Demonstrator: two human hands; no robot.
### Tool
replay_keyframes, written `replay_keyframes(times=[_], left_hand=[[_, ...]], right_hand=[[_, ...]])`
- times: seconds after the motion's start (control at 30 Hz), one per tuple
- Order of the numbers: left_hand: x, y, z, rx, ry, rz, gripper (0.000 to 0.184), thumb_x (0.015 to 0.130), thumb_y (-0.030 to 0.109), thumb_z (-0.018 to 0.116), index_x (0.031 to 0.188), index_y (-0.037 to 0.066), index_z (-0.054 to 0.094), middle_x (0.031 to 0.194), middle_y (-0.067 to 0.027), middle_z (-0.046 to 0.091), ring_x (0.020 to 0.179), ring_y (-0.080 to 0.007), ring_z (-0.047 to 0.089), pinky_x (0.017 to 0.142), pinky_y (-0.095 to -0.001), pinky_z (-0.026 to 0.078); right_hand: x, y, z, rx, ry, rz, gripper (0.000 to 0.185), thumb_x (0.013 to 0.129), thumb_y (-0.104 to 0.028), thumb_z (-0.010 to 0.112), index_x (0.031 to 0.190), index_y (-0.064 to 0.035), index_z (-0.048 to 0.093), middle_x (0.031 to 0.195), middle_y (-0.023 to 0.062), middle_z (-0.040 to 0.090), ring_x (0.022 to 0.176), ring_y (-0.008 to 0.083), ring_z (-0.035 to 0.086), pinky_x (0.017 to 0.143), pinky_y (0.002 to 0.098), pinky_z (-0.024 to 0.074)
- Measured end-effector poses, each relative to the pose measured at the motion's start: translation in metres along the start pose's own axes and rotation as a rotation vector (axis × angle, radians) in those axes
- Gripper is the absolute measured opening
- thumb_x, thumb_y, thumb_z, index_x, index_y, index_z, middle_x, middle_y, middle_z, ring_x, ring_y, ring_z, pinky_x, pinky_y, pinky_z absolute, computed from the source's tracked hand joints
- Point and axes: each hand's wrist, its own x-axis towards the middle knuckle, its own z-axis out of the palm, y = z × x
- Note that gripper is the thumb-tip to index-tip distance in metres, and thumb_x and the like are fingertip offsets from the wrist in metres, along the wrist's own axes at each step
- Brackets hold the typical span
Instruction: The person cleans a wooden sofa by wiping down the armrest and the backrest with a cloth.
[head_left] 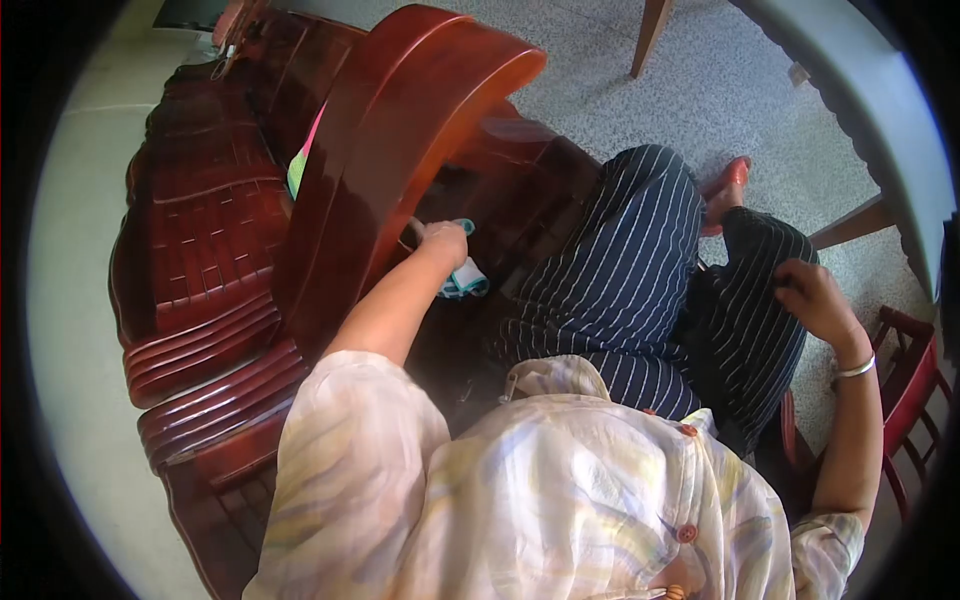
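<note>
My left hand (pixel 440 243) is closed around a white cloth with teal edges (pixel 466 280), down beside the curved wooden armrest (pixel 420 110). Part of the cloth hangs out below my fingers; the rest is hidden by the hand. On the dark striped trousers (pixel 640 240), at the knee, rests my right hand (pixel 815 300). Its fingers are loosely bent, with a gap between thumb and forefinger, and I see nothing held there. A silver bangle (pixel 857 368) circles that wrist.
Glossy red-brown wooden seating (pixel 215 240) runs along the left by a pale wall (pixel 85 300). Something pink and green (pixel 302 160) shows behind the armrest. A covered table (pixel 850 60) stands at upper right, a red wooden chair (pixel 905 370) at right, over speckled floor (pixel 590 90).
</note>
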Motion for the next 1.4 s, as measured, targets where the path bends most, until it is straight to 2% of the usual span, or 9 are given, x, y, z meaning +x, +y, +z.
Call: replay_keyframes(times=[0.2,0.37,0.43,0.6,0.67,0.9,1.07,1.2,1.4], left_hand=[[0.000,-0.005,0.082,-0.161,0.931,0.457,0.021,0.069,0.010,0.047,0.084,0.001,0.059,0.086,-0.0132,0.059,0.093,-0.0244,0.051,0.094,-0.0429,0.031],[-0.049,-0.005,0.148,-0.492,0.484,0.256,0.014,0.070,0.011,0.050,0.080,0.006,0.058,0.086,-0.0143,0.059,0.091,-0.0297,0.054,0.083,-0.0400,0.039],[-0.054,-0.023,0.176,-0.841,0.249,-0.193,0.013,0.073,0.012,0.051,0.082,0.005,0.056,0.085,-0.0167,0.059,0.086,-0.0345,0.055,0.076,-0.0421,0.042],[-0.031,-0.071,0.200,-1.280,0.531,-0.787,0.029,0.079,0.022,0.049,0.092,-0.004,0.055,0.090,-0.0231,0.057,0.085,-0.0376,0.054,0.073,-0.0410,0.042],[-0.024,-0.062,0.180,-1.714,0.624,-0.618,0.031,0.079,0.022,0.044,0.092,-0.004,0.055,0.094,-0.0244,0.056,0.090,-0.0378,0.053,0.076,-0.0427,0.041],[-0.041,-0.050,0.190,-0.468,0.332,-0.236,0.066,0.075,0.015,0.051,0.132,0.008,0.018,0.136,-0.0165,0.021,0.126,-0.0294,0.019,0.101,-0.0402,0.023],[-0.031,-0.078,0.213,-0.602,0.174,-0.301,0.062,0.074,0.010,0.051,0.129,0.006,0.025,0.132,-0.0183,0.026,0.122,-0.0299,0.027,0.100,-0.0377,0.026],[-0.020,-0.106,0.213,-1.099,0.353,-0.313,0.024,0.076,0.013,0.050,0.094,-0.001,0.056,0.087,-0.0219,0.059,0.088,-0.0385,0.055,0.078,-0.0417,0.044],[-0.003,-0.139,0.260,-0.776,0.393,-0.710,0.030,0.078,0.024,0.047,0.092,0.000,0.060,0.103,-0.0252,0.053,0.100,-0.0370,0.050,0.083,-0.0432,0.040]], right_hand=[[0.003,0.006,0.004,0.067,-0.007,0.040,0.018,0.069,-0.004,0.057,0.085,0.0019,0.054,0.059,0.0091,0.051,0.055,0.0132,0.048,0.052,0.0285,0.0387],[0.004,0.007,0.004,0.076,0.008,0.072,0.018,0.069,-0.004,0.057,0.086,0.0024,0.054,0.060,0.0080,0.050,0.055,0.0118,0.046,0.052,0.0273,0.0379],[0.004,0.008,0.006,0.046,-0.012,0.089,0.018,0.069,-0.004,0.057,0.085,0.0025,0.054,0.061,0.0080,0.050,0.055,0.0118,0.045,0.052,0.0271,0.0379],[0.008,0.012,0.012,0.133,0.052,0.098,0.015,0.068,-0.002,0.055,0.082,0.0019,0.054,0.060,0.0087,0.050,0.055,0.0120,0.046,0.052,0.0268,0.0380],[0.010,0.011,0.014,0.086,0.055,0.087,0.015,0.068,-0.001,0.055,0.083,0.0019,0.054,0.060,0.0080,0.049,0.056,0.0115,0.045,0.052,0.0266,0.0378],[0.005,0.005,0.011,0.034,0.060,0.059,0.015,0.070,-0.002,0.053,0.084,0.0014,0.053,0.057,0.0024,0.045,0.054,0.0075,0.042,0.049,0.0240,0.0357],[0.004,0.007,0.012,0.045,0.070,0.042,0.014,0.070,-0.001,0.054,0.083,0.0017,0.053,0.058,0.0024,0.045,0.054,0.0076,0.040,0.049,0.0238,0.0347],[0.005,0.006,0.012,0.098,0.050,0.084,0.014,0.069,-0.001,0.055,0.082,0.0016,0.052,0.058,0.0034,0.046,0.054,0.0080,0.040,0.049,0.0244,0.0339],[0.005,0.010,0.014,0.012,0.081,0.096,0.013,0.069,-0.001,0.054,0.082,0.0010,0.053,0.057,0.0049,0.045,0.053,0.0088,0.040,0.048,0.0257,0.0336]])
